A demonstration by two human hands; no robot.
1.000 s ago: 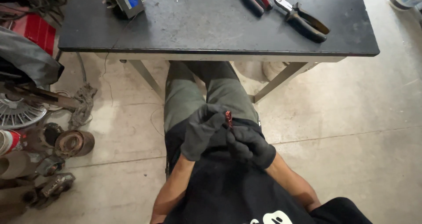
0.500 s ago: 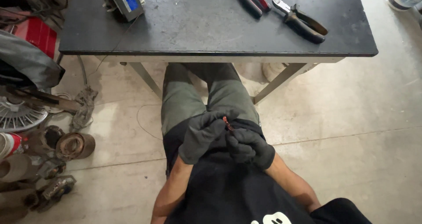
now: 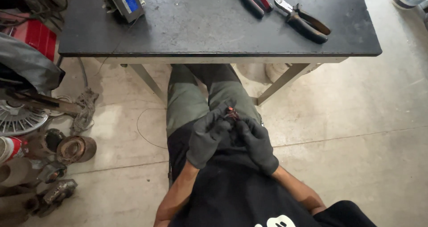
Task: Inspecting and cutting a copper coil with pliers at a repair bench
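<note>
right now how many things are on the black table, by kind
pliers: 2, the red-handled pliers and the black-handled pliers
grey box with a blue screen: 1
total: 3 on the black table

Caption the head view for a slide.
Gloved left hand and right hand pinch a small reddish part over the lap, below a table.
</note>
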